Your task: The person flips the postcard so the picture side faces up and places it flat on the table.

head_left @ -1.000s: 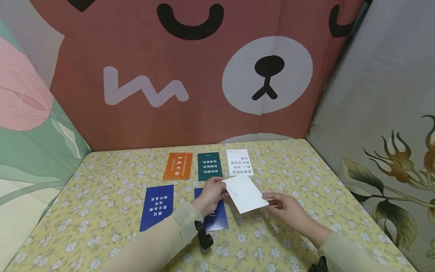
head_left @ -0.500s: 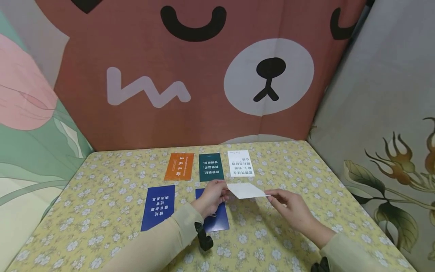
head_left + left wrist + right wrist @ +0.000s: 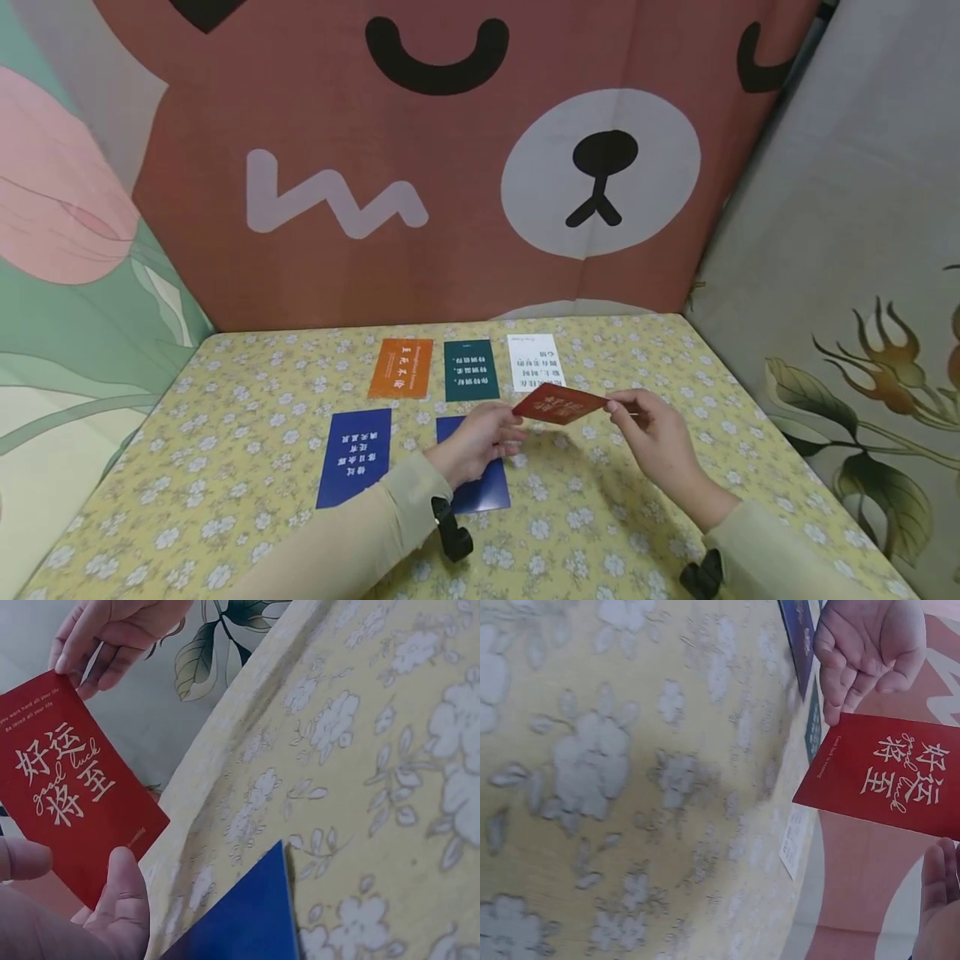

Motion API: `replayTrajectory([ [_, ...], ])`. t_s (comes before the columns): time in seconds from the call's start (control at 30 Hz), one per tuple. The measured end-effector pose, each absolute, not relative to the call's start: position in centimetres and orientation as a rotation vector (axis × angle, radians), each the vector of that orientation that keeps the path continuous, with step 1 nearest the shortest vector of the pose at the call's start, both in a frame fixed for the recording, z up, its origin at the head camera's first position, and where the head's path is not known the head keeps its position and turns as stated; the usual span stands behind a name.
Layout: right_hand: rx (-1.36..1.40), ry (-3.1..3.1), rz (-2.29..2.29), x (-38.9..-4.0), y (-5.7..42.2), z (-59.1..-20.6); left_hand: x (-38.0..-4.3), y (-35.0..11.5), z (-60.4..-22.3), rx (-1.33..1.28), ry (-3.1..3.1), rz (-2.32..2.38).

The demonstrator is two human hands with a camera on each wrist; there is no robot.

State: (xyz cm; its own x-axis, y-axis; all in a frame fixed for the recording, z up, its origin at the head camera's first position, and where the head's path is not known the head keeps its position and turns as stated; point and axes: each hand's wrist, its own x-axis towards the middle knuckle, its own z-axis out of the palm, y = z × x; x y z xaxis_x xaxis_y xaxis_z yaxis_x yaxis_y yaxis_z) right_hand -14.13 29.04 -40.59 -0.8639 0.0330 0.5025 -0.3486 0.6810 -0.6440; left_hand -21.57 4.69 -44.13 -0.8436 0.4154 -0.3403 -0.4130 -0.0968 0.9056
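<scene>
A red card (image 3: 558,403) with white lettering, including "good luck" in the left wrist view, is held tilted above the table. My right hand (image 3: 656,442) pinches its right corner between thumb and fingers. At the card's opposite end is my left hand (image 3: 476,446), its fingers loosely extended and fingertips right at the edge. In the right wrist view the left palm (image 3: 874,645) shows, with the thumb away from the card. Beneath the left hand lies a dark blue card (image 3: 487,490), partly covered by it.
Another blue card (image 3: 354,454) lies to the left. Behind it a row holds an orange card (image 3: 401,368), a dark green card (image 3: 471,371) and a white card (image 3: 534,362). Yellow floral cloth (image 3: 225,467) covers the table; printed curtains (image 3: 450,275) stand behind and beside it.
The held card has turned over from its white side to its red side. My left hand has gone from pinching its edge to loosened fingers; my right hand has risen slightly.
</scene>
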Motion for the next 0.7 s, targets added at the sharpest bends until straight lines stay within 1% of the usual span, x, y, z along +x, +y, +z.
replayTrajectory([
  [0.17, 0.166, -2.387, 1.102, -15.0, 29.3, -39.9, -21.4, 4.6, -44.0, 0.09, 1.728, 1.942],
  [0.47, -0.086, -2.463, 1.279, -16.7, 29.7, -39.1, -20.4, 4.5, -44.3, 0.197, 1.924, 1.86],
  [0.7, -0.148, -2.555, 1.463, -18.0, 30.1, -39.3, -19.7, 4.3, -44.0, 0.263, 1.995, 1.823],
])
